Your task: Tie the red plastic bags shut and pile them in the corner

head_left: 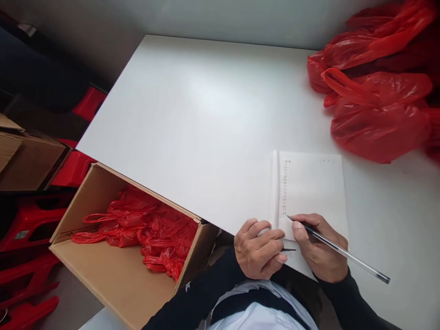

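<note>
My right hand (321, 250) grips a clear-barrelled black pen (347, 254), its tip touching the page of an open notebook (316, 192). A column of small handwritten marks runs down the page's left side, and the pen tip meets the column's lower end. Faint marks also show at the page's top right. My left hand (259, 250) is curled at the notebook's lower left corner. Out of its fingers pokes a thin black piece (288, 250) that looks like a pen cap; the rest is hidden in the hand.
Full red plastic bags (381, 114) are heaped on the white table (206, 114) at the right. Below the table's left edge stands an open cardboard box (113, 279) holding more red bags (161, 229). Red plastic stools (37, 224) and another carton (30, 160) are farther left.
</note>
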Action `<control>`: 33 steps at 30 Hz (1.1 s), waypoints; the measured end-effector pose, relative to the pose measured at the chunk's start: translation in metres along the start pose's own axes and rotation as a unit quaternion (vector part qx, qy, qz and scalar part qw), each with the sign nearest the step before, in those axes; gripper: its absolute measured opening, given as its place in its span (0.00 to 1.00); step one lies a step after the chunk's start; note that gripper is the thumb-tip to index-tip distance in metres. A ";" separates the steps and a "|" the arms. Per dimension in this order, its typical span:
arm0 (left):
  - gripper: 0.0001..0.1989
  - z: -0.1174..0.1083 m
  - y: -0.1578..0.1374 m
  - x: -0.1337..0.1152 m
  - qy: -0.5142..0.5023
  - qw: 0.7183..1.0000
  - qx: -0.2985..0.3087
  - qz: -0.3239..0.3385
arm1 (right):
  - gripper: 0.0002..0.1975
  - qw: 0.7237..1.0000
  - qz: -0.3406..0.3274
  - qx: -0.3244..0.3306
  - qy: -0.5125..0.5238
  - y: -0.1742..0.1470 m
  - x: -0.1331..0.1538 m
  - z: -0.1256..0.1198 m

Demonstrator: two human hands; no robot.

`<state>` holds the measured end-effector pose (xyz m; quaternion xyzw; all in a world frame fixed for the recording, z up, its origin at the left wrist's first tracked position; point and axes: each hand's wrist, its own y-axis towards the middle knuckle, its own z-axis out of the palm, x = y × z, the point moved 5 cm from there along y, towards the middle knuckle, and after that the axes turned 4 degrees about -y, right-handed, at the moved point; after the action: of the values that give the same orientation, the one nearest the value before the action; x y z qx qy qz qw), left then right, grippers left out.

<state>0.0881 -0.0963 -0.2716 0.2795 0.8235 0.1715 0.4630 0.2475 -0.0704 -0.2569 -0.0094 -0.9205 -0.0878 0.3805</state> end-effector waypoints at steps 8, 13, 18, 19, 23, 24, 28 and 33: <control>0.20 0.001 -0.003 -0.003 0.001 0.999 -0.048 -0.022 | 0.12 0.996 0.092 0.013 0.000 -0.012 -0.003 -0.001; 0.17 -0.005 0.004 -0.005 -0.034 0.999 -0.018 -0.021 | 0.07 0.998 0.060 -0.016 0.006 -0.011 -0.006 0.001; 0.07 -0.006 0.009 0.008 -0.061 0.997 0.041 -0.016 | 0.06 0.999 -0.036 -0.009 0.022 0.005 0.002 0.008; 0.06 -0.005 0.010 0.010 -0.065 0.997 0.033 -0.009 | 0.06 0.999 -0.036 -0.014 0.020 0.009 0.002 0.009; 0.05 0.000 0.011 0.011 -0.063 0.998 0.018 0.010 | 0.06 0.998 -0.046 -0.028 0.021 0.014 0.002 0.008; 0.05 0.001 0.011 0.011 -0.061 0.998 0.021 0.011 | 0.06 0.998 -0.049 -0.029 0.022 0.014 0.002 0.008; 0.04 0.002 0.012 0.010 -0.056 0.998 0.014 0.016 | 0.06 0.998 -0.054 -0.032 0.027 0.017 0.001 0.008; 0.04 0.003 0.014 0.012 -0.058 0.998 -0.006 0.021 | 0.07 0.997 -0.067 -0.039 0.029 0.021 0.001 0.007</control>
<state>0.0899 -0.0778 -0.2733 0.3036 0.7882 0.1692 0.5080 0.2434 -0.0483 -0.2581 0.0403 -0.9036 -0.1492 0.3995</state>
